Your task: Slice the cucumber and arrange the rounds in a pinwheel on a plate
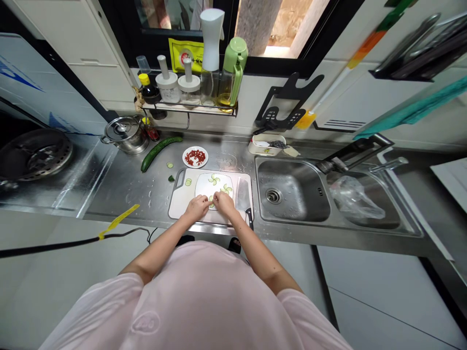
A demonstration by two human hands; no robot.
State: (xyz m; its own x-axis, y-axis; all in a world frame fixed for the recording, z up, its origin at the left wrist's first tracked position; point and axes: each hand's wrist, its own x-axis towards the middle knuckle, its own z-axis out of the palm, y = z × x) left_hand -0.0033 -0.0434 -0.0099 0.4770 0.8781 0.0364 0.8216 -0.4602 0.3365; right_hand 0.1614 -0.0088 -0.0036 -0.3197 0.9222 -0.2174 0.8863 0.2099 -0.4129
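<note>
Brushed steel counter, matt white plastic cutting board

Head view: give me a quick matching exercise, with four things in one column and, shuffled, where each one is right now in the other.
Things:
1. knife
2. plastic bag
3. cucumber
4. steel pot

Places:
A. Far left on the counter
B. In the right basin of the sink
C. Along the right edge of the cutting board
D. On the counter, left of the plate

Pairs: 1-C, 2-B, 3-D, 4-A
</note>
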